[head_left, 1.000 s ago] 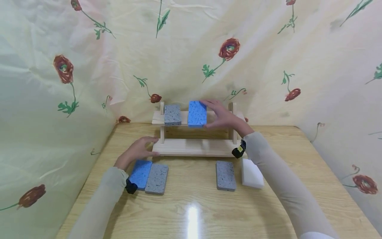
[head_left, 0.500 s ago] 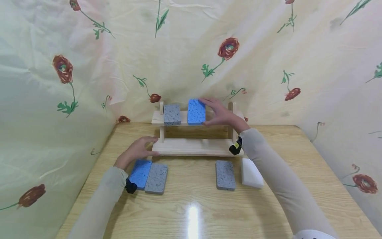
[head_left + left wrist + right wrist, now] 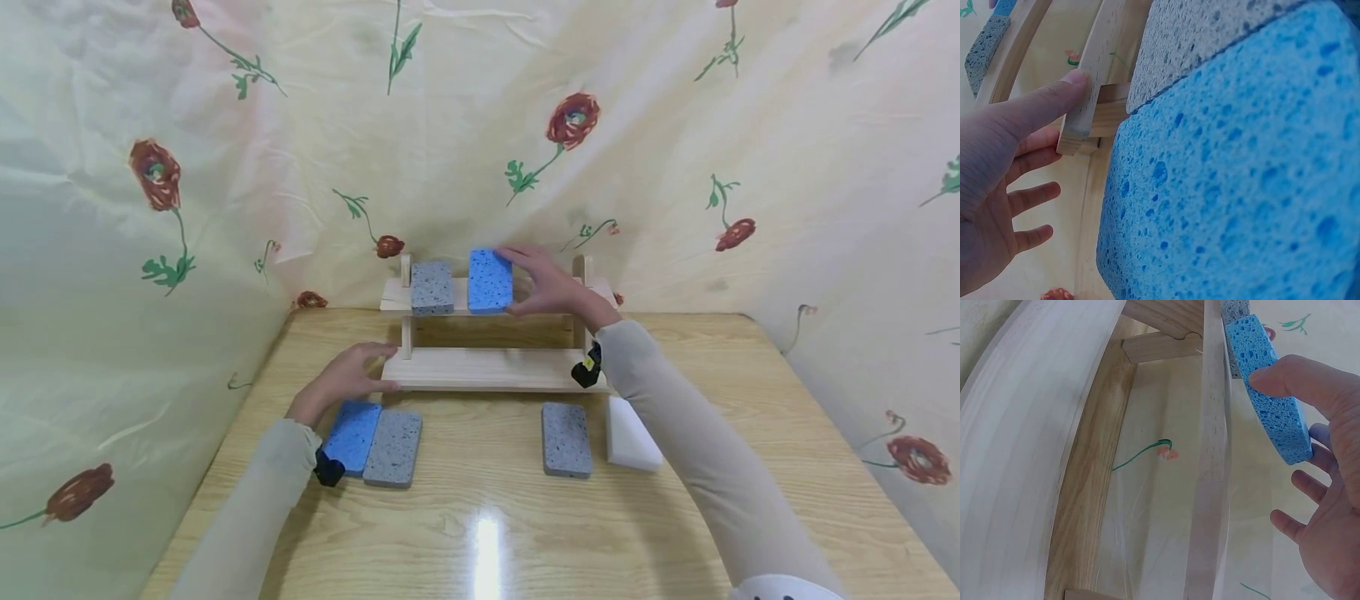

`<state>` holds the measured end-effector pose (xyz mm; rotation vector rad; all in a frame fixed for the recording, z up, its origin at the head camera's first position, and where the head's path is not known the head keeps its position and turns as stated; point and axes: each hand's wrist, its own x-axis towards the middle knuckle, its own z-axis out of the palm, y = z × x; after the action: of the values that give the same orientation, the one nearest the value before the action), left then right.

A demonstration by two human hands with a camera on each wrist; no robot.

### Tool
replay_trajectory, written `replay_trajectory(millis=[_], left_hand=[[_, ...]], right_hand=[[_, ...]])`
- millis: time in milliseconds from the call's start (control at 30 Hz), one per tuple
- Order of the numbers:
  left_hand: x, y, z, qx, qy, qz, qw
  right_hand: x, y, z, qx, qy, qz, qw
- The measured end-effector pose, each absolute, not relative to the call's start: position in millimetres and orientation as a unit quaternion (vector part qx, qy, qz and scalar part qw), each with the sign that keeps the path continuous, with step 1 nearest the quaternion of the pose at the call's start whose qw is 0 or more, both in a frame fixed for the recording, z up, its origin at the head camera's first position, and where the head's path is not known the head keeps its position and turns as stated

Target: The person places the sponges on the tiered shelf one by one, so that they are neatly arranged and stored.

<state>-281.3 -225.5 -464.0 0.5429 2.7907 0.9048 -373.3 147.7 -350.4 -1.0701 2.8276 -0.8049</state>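
A two-tier wooden rack (image 3: 480, 367) stands at the back of the table. My right hand (image 3: 551, 287) pinches a blue sponge (image 3: 490, 282) at the upper tier, thumb on its near edge in the right wrist view (image 3: 1272, 394). A gap separates it from a grey sponge (image 3: 432, 288) leaning upright on the left of that tier. Whether the blue sponge's bottom touches the board, I cannot tell. My left hand (image 3: 347, 375) grips the left end of the lower board, with the thumb on its edge and other fingers spread in the left wrist view.
On the table, another blue sponge (image 3: 354, 437) lies beside a grey sponge (image 3: 393, 448) below my left hand. To the right lie a grey sponge (image 3: 567, 440) and a white sponge-like block (image 3: 632, 433), partly under my right sleeve. A flowered cloth (image 3: 450, 125) hangs behind.
My right hand has shifted the blue sponge slightly up and to the left, toward the grey one on the upper tier. My left hand stays on the rack's end.
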Motion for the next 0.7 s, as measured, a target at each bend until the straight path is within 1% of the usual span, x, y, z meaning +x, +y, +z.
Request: replay_trajectory(millis=[700], left_hand=[[-281.6, -224.4, -464.0, 0.17, 0.936, 0.296, 0.084]], right_hand=[[-378.7, 144.6, -356.9, -0.345, 0.91, -0.232, 0.001]])
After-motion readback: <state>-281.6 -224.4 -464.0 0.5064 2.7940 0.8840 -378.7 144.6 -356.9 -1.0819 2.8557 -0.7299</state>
